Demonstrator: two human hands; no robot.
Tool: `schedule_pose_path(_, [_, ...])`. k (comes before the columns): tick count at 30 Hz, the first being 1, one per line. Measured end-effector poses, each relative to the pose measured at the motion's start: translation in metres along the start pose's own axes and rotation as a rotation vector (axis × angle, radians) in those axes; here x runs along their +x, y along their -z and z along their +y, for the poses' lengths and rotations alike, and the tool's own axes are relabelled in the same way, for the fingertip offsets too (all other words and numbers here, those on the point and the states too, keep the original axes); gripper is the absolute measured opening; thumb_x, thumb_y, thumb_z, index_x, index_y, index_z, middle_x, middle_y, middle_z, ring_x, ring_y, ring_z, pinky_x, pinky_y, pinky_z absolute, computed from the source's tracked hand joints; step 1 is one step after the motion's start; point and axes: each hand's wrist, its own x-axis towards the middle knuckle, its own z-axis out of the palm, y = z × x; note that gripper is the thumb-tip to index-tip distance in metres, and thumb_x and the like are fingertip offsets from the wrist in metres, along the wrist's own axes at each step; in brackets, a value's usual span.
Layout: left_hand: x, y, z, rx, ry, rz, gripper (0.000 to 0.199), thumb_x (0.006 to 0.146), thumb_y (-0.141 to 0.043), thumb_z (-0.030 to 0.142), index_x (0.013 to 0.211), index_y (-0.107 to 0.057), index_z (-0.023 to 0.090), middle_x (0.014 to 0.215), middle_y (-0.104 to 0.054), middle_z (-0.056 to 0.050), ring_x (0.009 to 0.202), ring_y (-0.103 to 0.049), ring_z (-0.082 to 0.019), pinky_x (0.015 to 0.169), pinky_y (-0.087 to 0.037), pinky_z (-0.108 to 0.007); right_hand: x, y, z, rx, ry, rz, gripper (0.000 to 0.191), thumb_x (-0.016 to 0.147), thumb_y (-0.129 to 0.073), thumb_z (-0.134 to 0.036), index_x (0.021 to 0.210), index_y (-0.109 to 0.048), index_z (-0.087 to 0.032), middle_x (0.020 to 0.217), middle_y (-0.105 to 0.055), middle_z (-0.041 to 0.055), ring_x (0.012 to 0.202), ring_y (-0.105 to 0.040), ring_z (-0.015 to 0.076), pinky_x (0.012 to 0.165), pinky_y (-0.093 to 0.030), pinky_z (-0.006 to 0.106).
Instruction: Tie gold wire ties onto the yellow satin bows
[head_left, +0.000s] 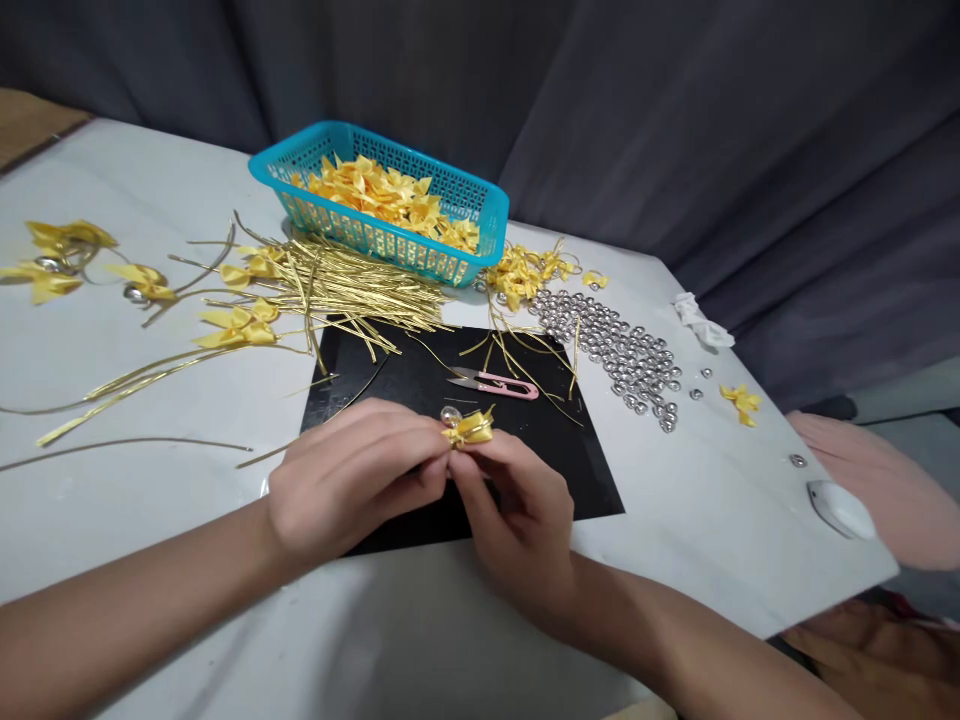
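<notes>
Between my two hands, over the black mat (585,480), is a small yellow ribbon bow (474,428) with gold cord round it. A silver bell (450,415) sits at the bow's left side. My left hand (360,475) pinches the bow's left part, and its fingertips are partly hidden. My right hand (521,505) grips the bow from the right and below, thumb against the fingers. Just beyond them on the mat lie pink-handled thread snips (495,383) and loose strands of gold cord.
A turquoise basket (491,225) of yellow bows stands at the back. In front of it lies a pile of gold cords (360,285). Silver bells (622,355) spread to the right. Finished-looking bows (240,325) lie left; a white computer mouse (840,508) sits near the right edge.
</notes>
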Motion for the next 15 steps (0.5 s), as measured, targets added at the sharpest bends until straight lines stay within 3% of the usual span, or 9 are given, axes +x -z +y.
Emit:
schedule_pose_path(4, [-0.0031, -0.0021, -0.0024, 0.015, 0.011, 0.006, 0.012, 0.088, -0.051, 0.019, 0.082, -0.061, 0.018, 0.071, -0.072, -0.003, 0.068, -0.067, -0.012, 0.069, -0.054, -0.021, 0.0025, 0.0027, -0.0016, -0.062, -0.068, -0.040, 0.015, 0.082, -0.055, -0.008, 0.088, -0.063, -0.019, 0.086, -0.070, 0.0025, 0.078, -0.064, 0.0118, 0.074, -0.053, 0.025])
schedule_pose_path(15, [0.0050, 0.0029, -0.0036, 0.057, -0.117, -0.098, 0.009, 0.087, -0.051, 0.017, 0.083, -0.060, 0.018, 0.072, -0.073, -0.002, 0.067, -0.069, -0.012, 0.070, -0.056, -0.019, -0.0002, 0.0016, -0.0015, -0.054, -0.031, 0.012, 0.018, 0.082, -0.054, -0.005, 0.089, -0.060, -0.020, 0.084, -0.068, 0.0016, 0.074, -0.062, 0.0113, 0.068, -0.053, 0.025])
